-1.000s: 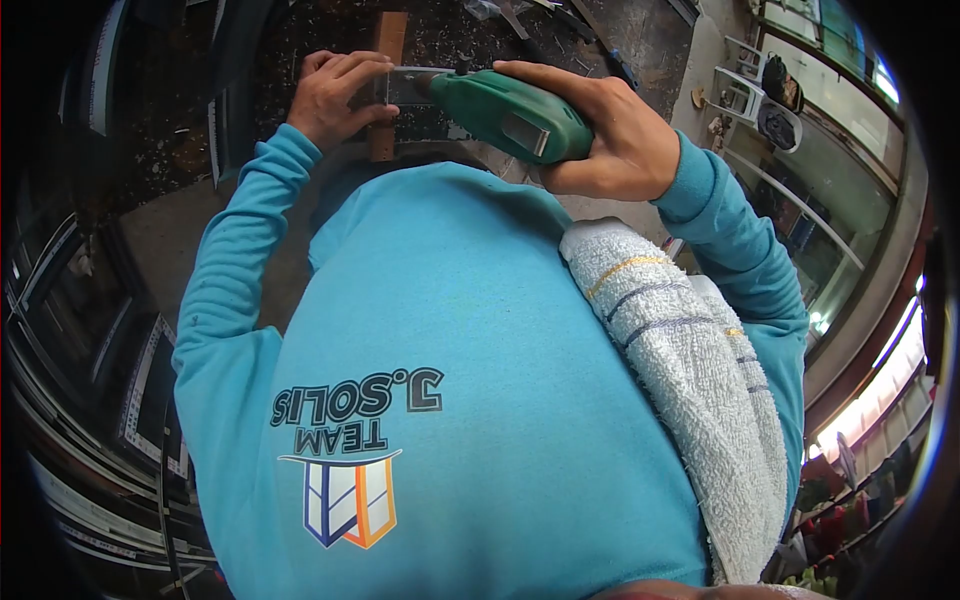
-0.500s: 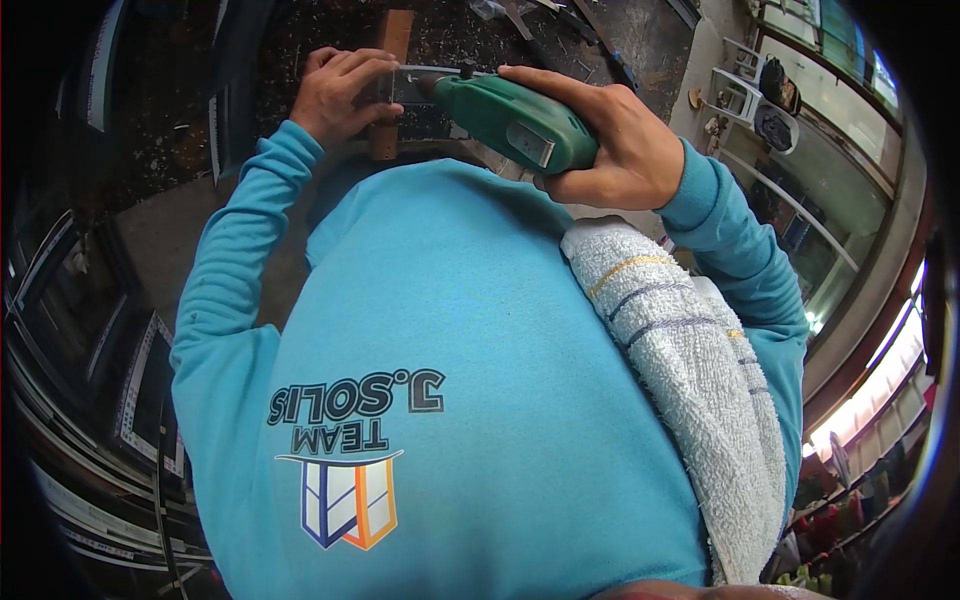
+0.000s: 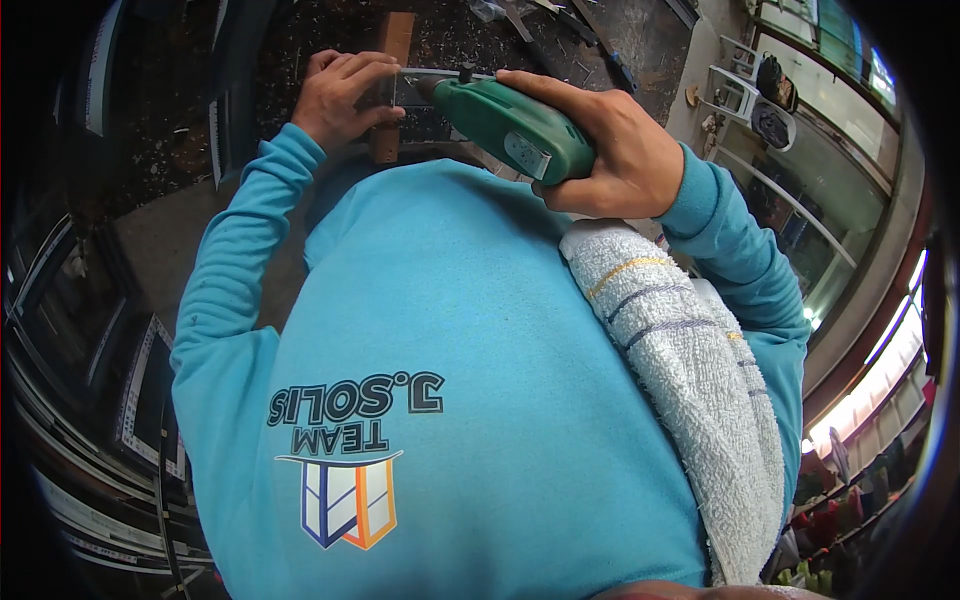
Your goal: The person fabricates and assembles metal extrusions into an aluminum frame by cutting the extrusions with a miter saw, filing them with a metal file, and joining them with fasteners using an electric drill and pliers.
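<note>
My left hand (image 3: pixel 343 98) is closed on a dark metal profile, its thumb and fingers on opposite edges near the thin bright end. This metal profile (image 3: pixel 418 78) runs to the right, towards the tool's nose. My right hand (image 3: pixel 630 150) is wrapped around a green handheld power tool (image 3: pixel 515 125) with a black knob on top and a label on its side. The nose points left at the profile; whether its tip touches is too small to tell. A brown wooden strip (image 3: pixel 396 35) lies under the profile, by my left fingertips.
The dark, stained worktable (image 3: pixel 300 25) carries scattered bits and several long tools (image 3: pixel 605 50) at its far right. A white towel (image 3: pixel 680 370) hangs over my right side. Metal frames (image 3: pixel 145 390) stand at left. A white chair (image 3: pixel 735 95) and glass panels are at right.
The green tool has shifted very slightly, along with my right hand. My left hand keeps its grip on the metal profile in nearly the same place.
</note>
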The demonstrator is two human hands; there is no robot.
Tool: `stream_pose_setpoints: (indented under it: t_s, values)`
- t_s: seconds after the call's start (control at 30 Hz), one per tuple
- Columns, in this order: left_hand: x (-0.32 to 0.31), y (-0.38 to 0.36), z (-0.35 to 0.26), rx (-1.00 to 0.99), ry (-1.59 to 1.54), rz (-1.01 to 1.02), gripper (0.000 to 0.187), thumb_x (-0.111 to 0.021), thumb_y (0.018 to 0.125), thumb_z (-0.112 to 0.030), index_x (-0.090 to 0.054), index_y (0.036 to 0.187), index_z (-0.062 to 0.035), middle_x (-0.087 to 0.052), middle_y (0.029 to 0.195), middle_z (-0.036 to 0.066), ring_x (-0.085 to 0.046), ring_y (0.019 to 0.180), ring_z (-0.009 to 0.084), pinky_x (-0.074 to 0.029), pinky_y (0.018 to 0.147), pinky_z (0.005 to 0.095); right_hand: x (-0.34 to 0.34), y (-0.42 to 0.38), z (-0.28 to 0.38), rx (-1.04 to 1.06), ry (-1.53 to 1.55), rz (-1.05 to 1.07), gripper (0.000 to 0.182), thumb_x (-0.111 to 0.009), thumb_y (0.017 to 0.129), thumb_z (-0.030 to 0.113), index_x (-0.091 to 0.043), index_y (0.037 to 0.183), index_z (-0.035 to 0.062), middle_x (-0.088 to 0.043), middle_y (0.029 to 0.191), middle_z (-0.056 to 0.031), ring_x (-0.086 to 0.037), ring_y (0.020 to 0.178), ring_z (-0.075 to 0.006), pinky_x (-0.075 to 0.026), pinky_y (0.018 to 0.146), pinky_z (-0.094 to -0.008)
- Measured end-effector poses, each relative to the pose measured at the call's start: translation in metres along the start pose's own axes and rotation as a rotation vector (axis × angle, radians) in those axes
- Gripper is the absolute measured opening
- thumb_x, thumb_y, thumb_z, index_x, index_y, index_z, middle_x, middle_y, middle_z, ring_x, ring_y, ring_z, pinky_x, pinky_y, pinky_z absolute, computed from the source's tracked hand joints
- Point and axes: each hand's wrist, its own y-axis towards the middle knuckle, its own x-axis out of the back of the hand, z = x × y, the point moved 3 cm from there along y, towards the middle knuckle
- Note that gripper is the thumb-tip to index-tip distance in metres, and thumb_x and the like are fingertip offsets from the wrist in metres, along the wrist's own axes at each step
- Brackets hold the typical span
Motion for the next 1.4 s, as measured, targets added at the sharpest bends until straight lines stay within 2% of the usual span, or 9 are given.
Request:
stream_pose_setpoints:
  t_s: [0.33, 0.57, 0.63, 0.83, 0.93, 1.0, 1.17, 1.27, 1.4]
  values:
    - [0.006, 0.007, -0.006, -0.009, -0.014, -0.008, 0.050, -0.080, 0.072, -0.037, -0.064, 0.113, -0.0125, -0.065, 0.118, 0.001, -0.062, 0.105, 0.0195, -0.037, 0.096, 0.0384, 0.009, 0.029, 0.014, -0.063, -0.190, 0.092, 0.083, -0.071, 0.057, 0.028, -0.051, 0.129, -0.0091, -0.067, 0.096, -0.0285, -0.071, 0.081, -0.0345, -0.060, 0.079, -0.0360]
    - [0.010, 0.008, -0.008, -0.021, -0.046, -0.010, 0.051, -0.079, 0.073, -0.038, -0.064, 0.113, -0.0110, -0.066, 0.117, 0.002, -0.062, 0.106, 0.0195, -0.037, 0.097, 0.0386, 0.022, 0.030, 0.011, -0.120, -0.086, 0.159, 0.082, -0.071, 0.060, 0.027, -0.050, 0.132, -0.0062, -0.066, 0.101, -0.0277, -0.070, 0.083, -0.0334, -0.060, 0.079, -0.0370]
    - [0.011, 0.005, -0.009, -0.001, -0.036, -0.014, 0.051, -0.079, 0.073, -0.037, -0.064, 0.114, -0.0108, -0.066, 0.118, 0.002, -0.062, 0.106, 0.0193, -0.036, 0.098, 0.0390, 0.035, 0.016, 0.015, -0.132, 0.120, 0.147, 0.082, -0.072, 0.061, 0.024, -0.048, 0.135, -0.0046, -0.066, 0.106, -0.0249, -0.069, 0.089, -0.0317, -0.057, 0.083, -0.0356]
    - [0.013, 0.004, -0.007, 0.043, -0.102, 0.013, 0.053, -0.080, 0.073, -0.033, -0.063, 0.117, -0.0089, -0.061, 0.127, 0.006, -0.059, 0.114, 0.0258, -0.043, 0.099, 0.0395, 0.057, -0.073, -0.006, -0.242, 0.482, -0.231, 0.091, -0.072, 0.062, 0.017, -0.038, 0.145, 0.0027, -0.056, 0.129, -0.0136, -0.055, 0.117, -0.0231, -0.041, 0.101, -0.0333]
    - [0.028, -0.007, -0.018, 0.197, -0.257, -0.050, 0.042, -0.074, 0.078, -0.016, -0.063, 0.117, -0.0062, -0.059, 0.125, 0.012, -0.058, 0.114, 0.0317, -0.047, 0.098, 0.0402, 0.058, -0.125, -0.064, -0.362, 0.502, -0.398, 0.091, -0.070, 0.064, 0.016, -0.035, 0.147, 0.0052, -0.049, 0.137, -0.0089, -0.046, 0.124, -0.0193, -0.033, 0.106, -0.0317]
    - [0.028, -0.022, -0.019, 0.317, -0.360, -0.113, 0.035, -0.065, 0.077, -0.005, -0.063, 0.112, -0.0060, -0.061, 0.116, 0.015, -0.057, 0.111, 0.0356, -0.047, 0.096, 0.0428, 0.051, -0.152, -0.122, -0.498, 0.441, -0.558, 0.091, -0.075, 0.065, 0.020, -0.036, 0.146, 0.0046, -0.050, 0.132, -0.0103, -0.049, 0.118, -0.0197, -0.035, 0.103, -0.0312]
    - [0.028, -0.031, -0.013, 0.335, -0.181, -0.177, 0.026, -0.057, 0.080, 0.003, -0.062, 0.104, -0.0036, -0.062, 0.106, 0.016, -0.062, 0.098, 0.0342, -0.051, 0.085, 0.0392, 0.010, -0.190, -0.302, -0.884, -0.077, -0.837, 0.096, -0.082, 0.062, 0.033, -0.039, 0.142, 0.0030, -0.053, 0.133, -0.0213, -0.054, 0.120, -0.0319, -0.042, 0.101, -0.0392]
    - [0.034, -0.033, -0.022, 0.473, -0.066, -0.359, 0.024, -0.056, 0.082, 0.007, -0.063, 0.103, -0.0037, -0.063, 0.099, 0.015, -0.065, 0.090, 0.0329, -0.054, 0.077, 0.0383, -0.009, -0.192, -0.356, -1.053, -0.126, -0.944, 0.102, -0.083, 0.059, 0.040, -0.038, 0.143, 0.0059, -0.051, 0.133, -0.0269, -0.053, 0.121, -0.0392, -0.042, 0.102, -0.0437]
    - [0.021, -0.022, -0.013, 0.451, 0.164, -0.388, 0.022, -0.054, 0.085, 0.003, -0.064, 0.104, -0.0045, -0.064, 0.102, 0.016, -0.064, 0.095, 0.0351, -0.052, 0.082, 0.0413, -0.036, -0.196, -0.398, -1.143, -0.221, -0.927, 0.111, -0.082, 0.058, 0.052, -0.030, 0.148, 0.0143, -0.051, 0.131, -0.0279, -0.052, 0.119, -0.0444, -0.041, 0.104, -0.0459]
